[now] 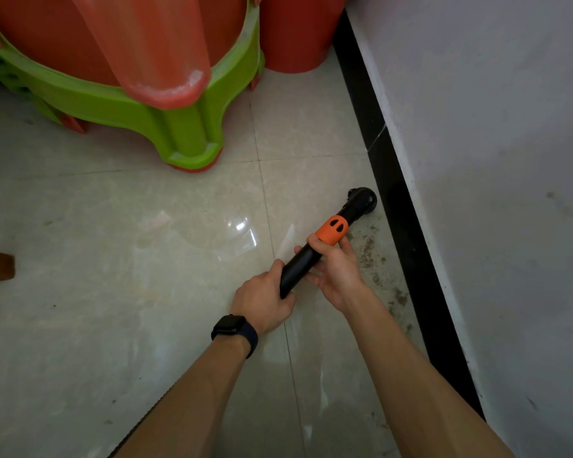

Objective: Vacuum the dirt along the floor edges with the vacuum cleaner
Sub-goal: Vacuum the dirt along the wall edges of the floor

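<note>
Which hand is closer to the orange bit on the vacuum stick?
The right hand. It holds the black tube just behind the orange bit. The left hand grips the tube farther back, away from it.

the wall (493,160) fills the right side, with the skirting board (394,200) at its foot, running from far centre to near right. the floor (113,259) spreads left of it. the vacuum cleaner tube (303,262) lies slantwise at centre, its brush head (364,200) at the far end, just beside the skirting board. the left hand (265,299) grips the tube's near end; the right hand (336,269) holds it further along, just behind the collar (331,229). a watch (234,328) sits on the left wrist. dirt (374,259) lies on the floor between the right hand and the skirting board, trailing nearward. a stack of stools (129,77) stands at far left, a bin (298,34) just right of it by the skirting board
</note>
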Demonstrator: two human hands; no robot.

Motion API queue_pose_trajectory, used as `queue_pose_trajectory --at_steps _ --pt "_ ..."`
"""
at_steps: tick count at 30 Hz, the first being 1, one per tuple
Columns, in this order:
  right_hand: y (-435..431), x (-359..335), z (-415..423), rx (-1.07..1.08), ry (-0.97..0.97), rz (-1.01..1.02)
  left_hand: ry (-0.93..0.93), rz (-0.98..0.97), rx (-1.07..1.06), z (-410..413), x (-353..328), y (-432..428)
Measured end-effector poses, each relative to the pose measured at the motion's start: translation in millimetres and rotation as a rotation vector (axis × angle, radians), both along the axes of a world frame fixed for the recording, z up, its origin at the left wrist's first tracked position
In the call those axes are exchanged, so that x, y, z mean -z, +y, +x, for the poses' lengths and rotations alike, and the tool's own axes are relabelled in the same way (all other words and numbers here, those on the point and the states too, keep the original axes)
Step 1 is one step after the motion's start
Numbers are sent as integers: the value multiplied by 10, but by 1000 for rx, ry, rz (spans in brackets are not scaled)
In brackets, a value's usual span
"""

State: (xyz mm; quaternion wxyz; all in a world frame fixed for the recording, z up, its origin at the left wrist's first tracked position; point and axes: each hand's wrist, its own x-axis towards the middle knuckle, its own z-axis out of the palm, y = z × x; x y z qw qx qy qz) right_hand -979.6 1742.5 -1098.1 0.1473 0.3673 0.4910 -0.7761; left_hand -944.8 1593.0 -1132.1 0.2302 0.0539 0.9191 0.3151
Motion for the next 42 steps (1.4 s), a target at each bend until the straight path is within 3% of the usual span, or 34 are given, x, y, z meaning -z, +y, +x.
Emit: queue_pose_trajectory --at_steps 25,34,42 --pt "33 -42 452 136 -73 -11 86 -59 210 214 -30 -59" --pt "21 31 -47 52 -86 87 79 4 28 -38 12 58" --pt "83 37 -438 -113 -36 313 -82 193 -101 -331 42 171"
